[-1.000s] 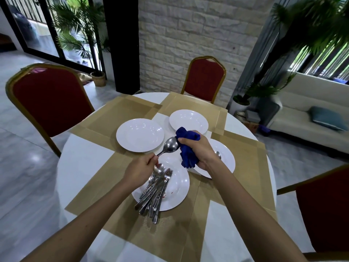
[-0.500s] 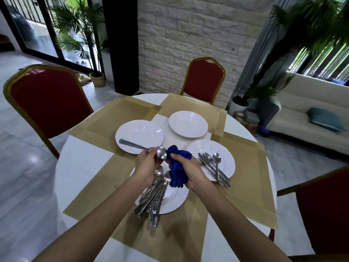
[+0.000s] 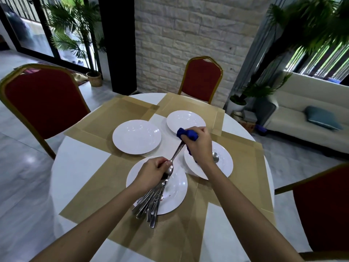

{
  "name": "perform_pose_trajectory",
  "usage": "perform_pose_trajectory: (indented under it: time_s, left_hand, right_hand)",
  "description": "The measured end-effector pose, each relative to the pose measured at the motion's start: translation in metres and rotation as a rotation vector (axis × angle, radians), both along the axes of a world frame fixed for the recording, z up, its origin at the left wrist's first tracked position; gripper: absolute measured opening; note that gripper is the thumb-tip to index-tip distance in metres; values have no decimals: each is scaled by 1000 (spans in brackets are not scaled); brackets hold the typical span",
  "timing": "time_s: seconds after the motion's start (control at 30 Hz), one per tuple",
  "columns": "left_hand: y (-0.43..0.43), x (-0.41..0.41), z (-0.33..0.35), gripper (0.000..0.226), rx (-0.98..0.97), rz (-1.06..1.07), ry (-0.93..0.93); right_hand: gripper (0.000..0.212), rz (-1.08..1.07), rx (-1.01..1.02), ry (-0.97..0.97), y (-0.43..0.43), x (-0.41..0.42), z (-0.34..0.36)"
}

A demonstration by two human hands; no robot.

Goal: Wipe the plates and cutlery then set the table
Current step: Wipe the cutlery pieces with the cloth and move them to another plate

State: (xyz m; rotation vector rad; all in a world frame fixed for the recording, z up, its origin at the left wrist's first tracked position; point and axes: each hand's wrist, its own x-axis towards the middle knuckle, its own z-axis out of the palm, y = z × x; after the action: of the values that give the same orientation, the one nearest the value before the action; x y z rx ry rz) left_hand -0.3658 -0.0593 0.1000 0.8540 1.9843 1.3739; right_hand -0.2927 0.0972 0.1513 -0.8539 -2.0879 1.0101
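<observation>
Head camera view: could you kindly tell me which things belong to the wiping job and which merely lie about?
Job: blue cloth in right hand; steel spoon held by left hand; steel cutlery pile; four white round plates.
Lying about: red padded chairs; cream sofa; potted palm.

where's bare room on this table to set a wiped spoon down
Free: the left plate and far plate hold nothing; bare white table lies left of the near placemat. Crowded: the near plate under the cutlery pile, and the centre, where left hand and right hand hold spoon and blue cloth.
</observation>
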Motion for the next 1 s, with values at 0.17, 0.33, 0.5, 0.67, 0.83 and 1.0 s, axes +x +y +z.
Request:
perform_pose_trajectory:
  time_s: [0.17, 0.33, 0.5, 0.67, 0.83, 1.0]
  left_hand:
    - [1, -2, 2, 21, 25, 2, -54]
    - [-8, 0, 0, 24, -32, -83, -77]
    - [-5, 5, 9, 12, -120, -86, 86]
    - [-3, 13, 14, 53, -213, -46, 477]
    - [1, 7, 16, 14, -37, -5, 319]
    - [0, 8, 21, 24, 104, 80, -180]
  right_hand:
    - [18, 270, 119, -63, -18, 8, -22]
    - [12, 83, -117, -9, -4, 10, -14]
    - [13, -41, -264, -64, 6, 5, -6]
    - [14, -232, -427, 80, 7, 1, -2]
    - [15, -153, -440, 161, 4, 5, 2]
    - [22, 216, -211, -63, -16, 16, -17]
